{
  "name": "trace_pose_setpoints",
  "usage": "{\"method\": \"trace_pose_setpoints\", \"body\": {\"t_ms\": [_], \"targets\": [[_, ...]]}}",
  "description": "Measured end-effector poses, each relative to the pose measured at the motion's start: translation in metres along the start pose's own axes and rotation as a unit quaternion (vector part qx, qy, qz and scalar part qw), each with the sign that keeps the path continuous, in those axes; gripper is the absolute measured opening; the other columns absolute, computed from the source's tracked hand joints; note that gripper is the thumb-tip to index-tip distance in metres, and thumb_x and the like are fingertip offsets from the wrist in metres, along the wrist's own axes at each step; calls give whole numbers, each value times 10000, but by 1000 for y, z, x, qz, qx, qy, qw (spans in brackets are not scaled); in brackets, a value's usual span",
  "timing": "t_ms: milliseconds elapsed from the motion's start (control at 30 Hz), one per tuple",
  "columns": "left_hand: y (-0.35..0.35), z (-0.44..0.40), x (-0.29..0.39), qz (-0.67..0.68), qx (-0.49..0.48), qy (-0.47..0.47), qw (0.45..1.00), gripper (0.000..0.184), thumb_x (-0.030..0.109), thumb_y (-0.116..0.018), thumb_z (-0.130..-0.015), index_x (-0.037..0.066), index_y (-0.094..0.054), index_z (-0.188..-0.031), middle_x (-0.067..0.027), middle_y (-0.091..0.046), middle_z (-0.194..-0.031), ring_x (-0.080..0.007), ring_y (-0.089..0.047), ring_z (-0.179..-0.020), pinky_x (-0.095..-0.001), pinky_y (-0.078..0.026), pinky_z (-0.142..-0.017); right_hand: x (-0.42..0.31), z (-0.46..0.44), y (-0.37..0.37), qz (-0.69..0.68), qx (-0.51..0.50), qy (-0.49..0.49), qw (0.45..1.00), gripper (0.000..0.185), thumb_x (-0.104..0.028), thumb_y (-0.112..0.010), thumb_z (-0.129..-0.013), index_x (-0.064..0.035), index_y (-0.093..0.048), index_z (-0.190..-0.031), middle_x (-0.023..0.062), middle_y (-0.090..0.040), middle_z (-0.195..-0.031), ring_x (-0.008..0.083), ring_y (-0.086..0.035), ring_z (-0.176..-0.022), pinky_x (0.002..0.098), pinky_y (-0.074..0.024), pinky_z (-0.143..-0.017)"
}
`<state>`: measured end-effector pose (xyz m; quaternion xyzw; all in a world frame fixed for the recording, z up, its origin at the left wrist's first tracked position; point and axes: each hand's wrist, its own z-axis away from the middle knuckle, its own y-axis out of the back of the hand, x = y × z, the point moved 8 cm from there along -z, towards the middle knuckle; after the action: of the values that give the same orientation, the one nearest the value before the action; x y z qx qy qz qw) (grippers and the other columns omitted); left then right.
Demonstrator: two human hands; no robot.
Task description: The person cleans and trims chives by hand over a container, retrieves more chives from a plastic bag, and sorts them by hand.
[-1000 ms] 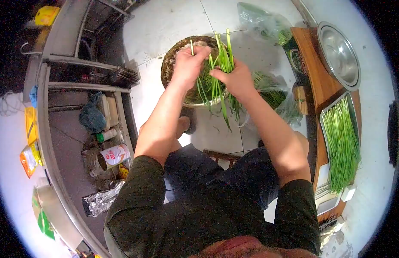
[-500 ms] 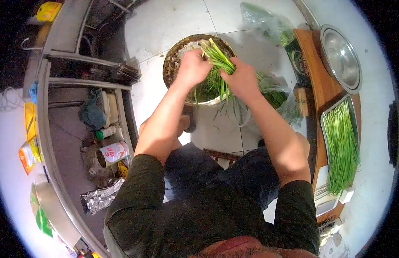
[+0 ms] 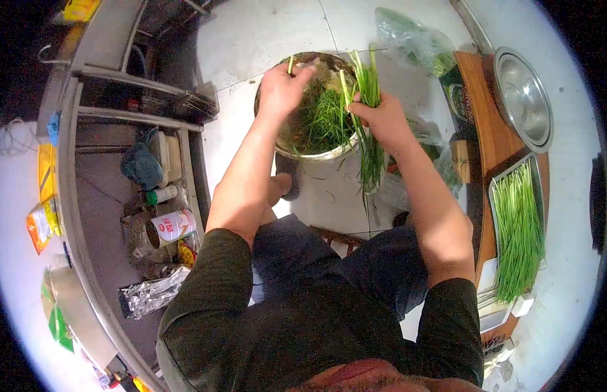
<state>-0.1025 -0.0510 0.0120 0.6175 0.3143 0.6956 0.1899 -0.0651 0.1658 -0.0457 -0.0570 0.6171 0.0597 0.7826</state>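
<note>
My right hand (image 3: 387,123) is closed around a bunch of garlic chives (image 3: 369,81), pale stem ends up and green leaves hanging below the fist. Over the left side of a round bucket (image 3: 323,156) is my left hand (image 3: 281,91), its fingers curled, with a short chive stalk (image 3: 290,64) poking up from them. Inside the bucket lie loose green leaves (image 3: 329,117) and brownish scraps. The bunch hangs just right of the bucket's rim.
On the right, a wooden board (image 3: 476,85) bears a steel bowl (image 3: 522,98) and a metal tray (image 3: 492,196) of neatly laid chives (image 3: 518,235). Plastic bags (image 3: 408,32) of greens sit on the tiled floor. A shelf at left holds a can (image 3: 174,228) and crumpled foil (image 3: 153,294).
My hands were close together on the bunch above the bucket; now they are apart. The bunch has moved right with my right hand and points upright, while my left hand has shifted slightly left.
</note>
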Motion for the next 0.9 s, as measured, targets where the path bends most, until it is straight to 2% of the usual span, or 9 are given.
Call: {"method": "trace_pose_setpoints", "body": {"t_ms": [100, 133, 200, 233, 367, 400, 600, 700, 900], "targets": [[-14, 7, 2, 64, -6, -36, 997, 268, 263, -684, -849, -6, -678, -856, -64, -655, -717, -112, -566, -641, -281, -480, -645, 2, -1, -3, -51, -18, -17, 998, 290, -218, -740, -751, -26, -659, -953, 30, -636, -754, 121, -565, -657, 299, -453, -595], [-18, 9, 4, 85, -33, -37, 995, 255, 254, -674, -862, 0, -689, -886, -55, -671, -788, -102, -572, -718, -279, -476, -699, 0, -1, -5, -58, -23, -16, 998, 244, -179, -734, -760, -39, -643, -937, 9, -602, -727, 102, -525, -628, 280, -412, -570], [-28, 17, 9, 134, -103, -6, 986, 250, 252, -676, -861, 7, -696, -902, -40, -676, -814, -99, -581, -747, -277, -477, -711, -4, 1, -8, -73, -33, -15, 997, 176, -102, -723, -777, -66, -609, -906, -33, -535, -675, 62, -444, -569, 242, -330, -519], [-34, 20, 11, 159, -139, 9, 978, 247, 251, -678, -861, 10, -700, -910, -32, -678, -827, -97, -585, -761, -276, -477, -717, -4, 0, -9, -79, -34, -17, 996, 175, -101, -724, -774, -67, -609, -901, -32, -535, -674, 62, -443, -568, 242, -330, -518], [-52, 21, 10, 182, -181, -43, 966, 198, 205, -671, -871, 8, -693, -879, -19, -671, -818, -79, -571, -750, -249, -466, -712, -4, 0, -13, -99, -37, -25, 994, 170, -96, -724, -766, -68, -608, -887, -31, -537, -671, 64, -443, -563, 239, -329, -518], [-52, 22, 12, 182, -171, -52, 967, 180, 185, -654, -886, 9, -686, -867, -1, -646, -769, -69, -543, -698, -247, -453, -660, -6, 1, -13, -102, -35, -25, 994, 169, -94, -724, -764, -68, -609, -884, -31, -539, -670, 64, -443, -561, 239, -329, -519], [-56, 21, 6, 146, -237, -39, 960, 190, 200, -638, -899, 28, -655, -821, 49, -549, -657, -48, -462, -598, -245, -392, -548, 1, 1, -15, -144, -57, -47, 987, 182, -102, -733, -749, -70, -613, -881, -21, -560, -685, 73, -462, -576, 240, -335, -525], [-53, 21, 1, 128, -251, -22, 959, 184, 221, -642, -877, 50, -663, -811, 30, -526, -610, -74, -452, -573, -277, -396, -537, -1, 3, -15, -110, -64, -62, 990, 200, -104, -743, -735, -69, -612, -881, -19, -563, -691, 74, -464, -580, 239, -336, -524], [-46, 24, 4, 114, -285, -18, 952, 179, 210, -654, -841, 32, -658, -826, 27, -532, -611, -71, -448, -564, -270, -395, -535, -1, 4, -15, -79, -97, -76, 989, 215, -114, -762, -715, -76, -617, -869, -22, -568, -696, 74, -454, -572, 236, -332, -520]]}}
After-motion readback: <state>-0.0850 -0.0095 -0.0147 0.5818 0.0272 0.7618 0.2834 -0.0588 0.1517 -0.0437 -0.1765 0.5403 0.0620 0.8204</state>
